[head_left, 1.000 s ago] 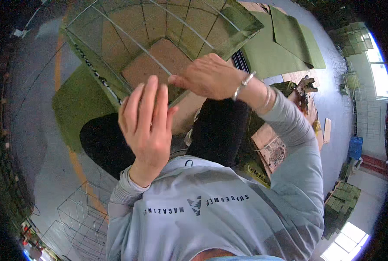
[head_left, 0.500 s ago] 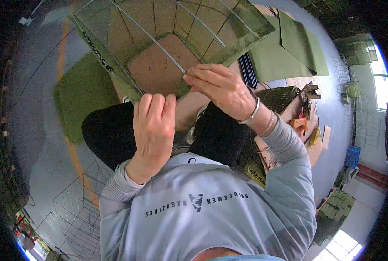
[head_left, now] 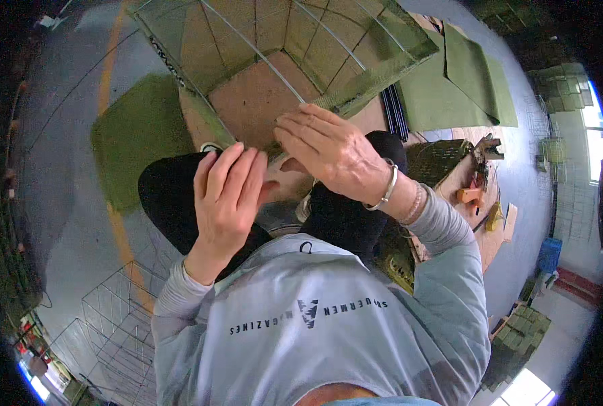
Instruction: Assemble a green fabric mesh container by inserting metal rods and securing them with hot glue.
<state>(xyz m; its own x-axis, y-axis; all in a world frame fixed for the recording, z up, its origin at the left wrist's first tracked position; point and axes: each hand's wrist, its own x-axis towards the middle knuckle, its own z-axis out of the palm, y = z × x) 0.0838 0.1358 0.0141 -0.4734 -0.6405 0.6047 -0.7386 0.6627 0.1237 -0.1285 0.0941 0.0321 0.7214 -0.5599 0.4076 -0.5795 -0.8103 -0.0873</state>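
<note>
In front of me stands a wire-framed cage (head_left: 328, 37) lined with green mesh, its near side facing me and a tan panel (head_left: 261, 84) in its bottom. My left hand (head_left: 225, 203) is by the near left corner, fingers stretched out and thumb apart. My right hand (head_left: 335, 152) hovers at the near edge, its fingers long and loose beside the end of a thin metal rod (head_left: 274, 71). I see nothing held in either hand. The fingers of my right hand hide part of the near edge, so whether they touch it I cannot tell.
Green fabric sheets (head_left: 467, 81) and black strips (head_left: 394, 111) lie to the right. An orange-handled tool (head_left: 470, 196) and a yellow item (head_left: 494, 218) are on a board (head_left: 487, 247). A green mat (head_left: 142, 142) is on the floor at left, with bare wire frames (head_left: 122, 298) nearer me.
Both hands have loosened from their pinched grips at the cage's near edge, and the fingers have straightened. My right hand has come off the rod end. The cage sits slightly farther right in view.
</note>
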